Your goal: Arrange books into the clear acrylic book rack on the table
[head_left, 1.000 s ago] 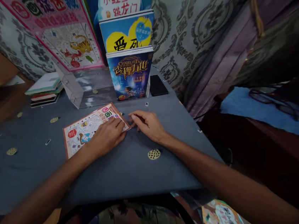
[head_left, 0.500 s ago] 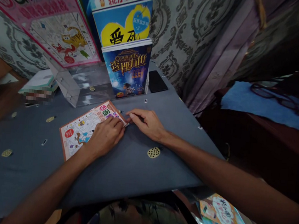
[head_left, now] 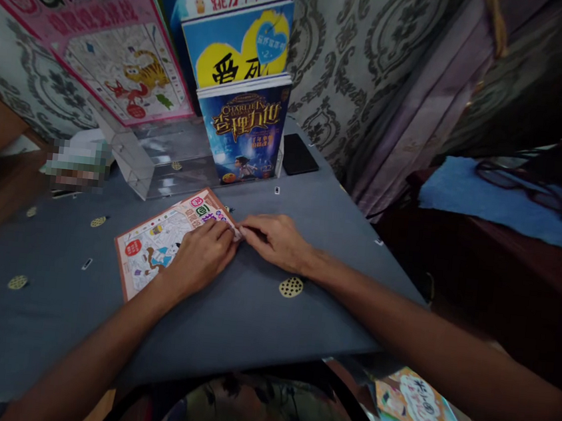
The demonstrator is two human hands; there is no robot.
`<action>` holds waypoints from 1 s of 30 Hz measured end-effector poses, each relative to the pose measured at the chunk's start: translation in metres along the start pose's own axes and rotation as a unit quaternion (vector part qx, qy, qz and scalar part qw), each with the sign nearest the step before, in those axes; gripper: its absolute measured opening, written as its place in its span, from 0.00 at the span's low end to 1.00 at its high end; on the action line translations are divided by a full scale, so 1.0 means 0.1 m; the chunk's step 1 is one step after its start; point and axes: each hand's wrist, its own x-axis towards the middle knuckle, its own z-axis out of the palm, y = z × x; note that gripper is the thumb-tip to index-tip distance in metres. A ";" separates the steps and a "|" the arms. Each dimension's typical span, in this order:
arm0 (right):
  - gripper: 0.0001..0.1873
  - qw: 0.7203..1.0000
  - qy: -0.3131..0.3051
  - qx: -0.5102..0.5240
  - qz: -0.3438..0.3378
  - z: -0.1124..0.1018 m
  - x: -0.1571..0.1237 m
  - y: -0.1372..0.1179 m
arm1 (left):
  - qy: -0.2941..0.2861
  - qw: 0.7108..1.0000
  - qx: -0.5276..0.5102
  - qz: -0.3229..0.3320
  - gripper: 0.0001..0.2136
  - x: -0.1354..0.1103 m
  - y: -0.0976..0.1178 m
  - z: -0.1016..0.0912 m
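A thin picture book [head_left: 157, 244] with an orange-brown border lies flat and slanted on the grey tablecloth. My left hand [head_left: 206, 249] rests over its right side, fingers bent and pressed together near the right-hand corner; its thumb is hidden. At that same corner my right hand [head_left: 278, 240] pinches with thumb and forefinger, touching the book's edge. The two hands nearly meet there, and the exact bit of cover between the fingertips is hard to make out. The lower part of the cover is hidden under my left hand and forearm.
A clear acrylic stand [head_left: 138, 165] behind holds a pink book [head_left: 103, 31], a yellow-and-blue book [head_left: 238, 42] and a dark blue book [head_left: 243, 133]. A black flat device [head_left: 299, 155] lies beside it. Further books [head_left: 423, 413] sit below the table's right edge; glasses [head_left: 524, 186] rest on blue cloth [head_left: 449, 185].
My right hand has moved slightly left, its fingertips now at the book's corner beside my left fingers. The view has shifted a little; the book has stayed in place.
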 end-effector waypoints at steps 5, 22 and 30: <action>0.14 0.998 0.000 -0.057 -0.023 0.03 -0.01 0.01 | -0.018 0.998 -0.052 -0.011 0.12 -0.04 -0.29 -0.11; 0.17 0.997 -0.018 -0.069 -0.016 0.05 0.11 0.17 | -0.135 0.962 0.114 -0.210 0.17 -0.17 -0.74 -0.40; 0.17 0.993 -0.014 -0.108 -0.037 0.12 0.25 0.32 | -0.154 0.954 0.136 -0.218 0.19 -0.16 -0.39 -0.53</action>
